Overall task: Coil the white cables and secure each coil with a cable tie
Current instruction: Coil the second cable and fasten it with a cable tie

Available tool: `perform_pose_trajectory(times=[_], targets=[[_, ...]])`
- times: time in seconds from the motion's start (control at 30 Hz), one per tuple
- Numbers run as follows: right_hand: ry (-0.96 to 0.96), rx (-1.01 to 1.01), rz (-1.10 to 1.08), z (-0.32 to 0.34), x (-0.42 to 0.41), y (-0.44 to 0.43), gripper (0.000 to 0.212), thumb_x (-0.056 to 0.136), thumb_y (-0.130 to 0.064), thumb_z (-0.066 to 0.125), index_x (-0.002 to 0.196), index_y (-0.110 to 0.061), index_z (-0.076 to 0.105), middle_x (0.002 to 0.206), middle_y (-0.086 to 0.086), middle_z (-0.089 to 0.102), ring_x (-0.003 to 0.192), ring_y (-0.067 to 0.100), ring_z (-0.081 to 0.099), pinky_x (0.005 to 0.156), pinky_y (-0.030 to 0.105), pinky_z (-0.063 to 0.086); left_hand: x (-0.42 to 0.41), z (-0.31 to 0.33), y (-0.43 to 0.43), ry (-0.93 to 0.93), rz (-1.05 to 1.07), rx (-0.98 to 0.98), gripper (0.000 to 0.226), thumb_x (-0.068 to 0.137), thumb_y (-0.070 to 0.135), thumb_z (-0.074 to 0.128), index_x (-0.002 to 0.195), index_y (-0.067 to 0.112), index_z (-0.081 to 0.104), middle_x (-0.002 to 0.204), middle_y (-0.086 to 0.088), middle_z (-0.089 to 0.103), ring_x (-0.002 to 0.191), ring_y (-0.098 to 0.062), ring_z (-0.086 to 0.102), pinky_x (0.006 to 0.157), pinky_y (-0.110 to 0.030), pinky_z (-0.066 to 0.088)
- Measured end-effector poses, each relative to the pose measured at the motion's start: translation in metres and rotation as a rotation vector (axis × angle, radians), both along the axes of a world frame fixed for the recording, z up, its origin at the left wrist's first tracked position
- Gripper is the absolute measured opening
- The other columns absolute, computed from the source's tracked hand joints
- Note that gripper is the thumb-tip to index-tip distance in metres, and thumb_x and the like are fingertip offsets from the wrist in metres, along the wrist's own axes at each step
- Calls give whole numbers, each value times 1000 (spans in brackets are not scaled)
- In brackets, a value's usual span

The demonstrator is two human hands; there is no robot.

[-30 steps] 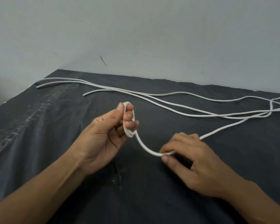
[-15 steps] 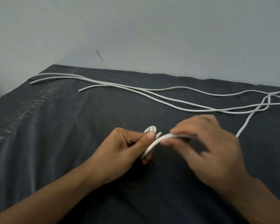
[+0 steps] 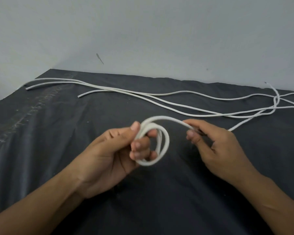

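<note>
White cable [image 3: 166, 118] coil pinched in closed left hand [image 3: 112, 155], its tail between right hand [image 3: 215, 146] fingertips.

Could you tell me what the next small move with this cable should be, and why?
Probably lay one more loop: the right hand should carry its pinched stretch of cable over to the left hand, whose thumb clamps the small coil. Much of the cable trails loose across the dark cloth, and no cable tie is in view.
</note>
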State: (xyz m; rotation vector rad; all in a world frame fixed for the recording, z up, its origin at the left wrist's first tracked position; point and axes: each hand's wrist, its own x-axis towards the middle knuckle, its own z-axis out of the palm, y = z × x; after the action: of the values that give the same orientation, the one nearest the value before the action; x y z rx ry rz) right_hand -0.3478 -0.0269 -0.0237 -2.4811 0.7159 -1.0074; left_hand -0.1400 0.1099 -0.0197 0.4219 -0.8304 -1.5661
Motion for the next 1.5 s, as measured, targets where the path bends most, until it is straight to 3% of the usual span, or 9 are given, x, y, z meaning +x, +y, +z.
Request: perform_pose_trajectory(times=[0.2, 0.4, 0.53, 0.8, 0.87, 0.97, 1.1, 1.3, 1.5], targets=[[27, 10, -162, -1, -9, -14, 4, 98, -19, 57, 102, -21, 56, 82, 1, 71, 75, 28, 65, 81, 42, 47, 19, 6, -1, 165, 33, 43, 21, 94, 19, 59, 96, 0, 66, 66, 3, 51, 57, -7, 51, 89, -32, 51], [424, -321, -95, -3, -2, 7, 35, 88, -15, 55, 118, -24, 70, 89, -3, 63, 79, 18, 64, 91, 47, 35, 15, 9, -7, 126, 359, 73, 29, 93, 23, 52, 91, 1, 70, 65, 5, 51, 53, -4, 51, 82, -30, 55], [416, -515, 66, -4, 13, 28, 49, 80, -1, 53, 124, -17, 68, 91, 4, 61, 77, 22, 63, 83, 48, 46, 17, 9, -10, 11, 529, 46, 29, 92, 20, 49, 98, -5, 62, 67, 3, 56, 56, -6, 54, 82, -33, 57], [162, -626, 271, 3, 26, 48, 25, 98, -6, 53, 112, -15, 72, 94, 1, 65, 81, 19, 61, 77, 39, 44, -1, -5, -4, -739, 718, -101, 31, 92, 24, 54, 79, 0, 69, 69, -3, 64, 71, -16, 62, 77, -35, 57], [64, -675, 251, 4, 25, 48, 14, 98, -16, 62, 98, -15, 76, 88, -1, 67, 75, 18, 62, 76, 39, 43, -7, -7, -3, -957, 669, -123, 33, 94, 26, 51, 75, 6, 68, 68, -5, 65, 68, -12, 58, 67, -31, 51], [-72, -670, 138, 9, 22, 43, 32, 90, -40, 72, 71, -14, 69, 70, -4, 62, 60, 16, 55, 73, 38, 42, -14, -8, -1, -1115, 469, -97, 44, 98, 36, 45, 86, 1, 69, 79, -24, 68, 74, -13, 54, 69, -44, 50], [-127, -547, 96, 13, 15, 35, 32, 87, -43, 72, 75, -13, 69, 73, -7, 64, 62, 15, 58, 73, 41, 41, -16, 1, 1, -1008, 390, -133, 41, 100, 28, 42, 65, 21, 63, 58, 10, 59, 56, 0, 52, 59, -13, 39], [-219, -162, -44, 15, 7, 19, 10, 90, -46, 61, 94, -37, 57, 94, -18, 62, 89, 0, 59, 82, 28, 47, -9, 0, 2, -509, 143, 3, 41, 97, 32, 46, 85, 3, 73, 60, -1, 57, 53, -10, 50, 60, -23, 43], [-126, 283, -174, 10, -8, -11, 33, 74, -63, 61, 86, -32, 57, 82, -10, 71, 82, 7, 68, 79, 30, 54, 3, 7, 3, -29, -172, 30, 44, 102, 23, 44, 119, -17, 53, 73, -3, 58, 61, -10, 56, 67, -27, 48]])
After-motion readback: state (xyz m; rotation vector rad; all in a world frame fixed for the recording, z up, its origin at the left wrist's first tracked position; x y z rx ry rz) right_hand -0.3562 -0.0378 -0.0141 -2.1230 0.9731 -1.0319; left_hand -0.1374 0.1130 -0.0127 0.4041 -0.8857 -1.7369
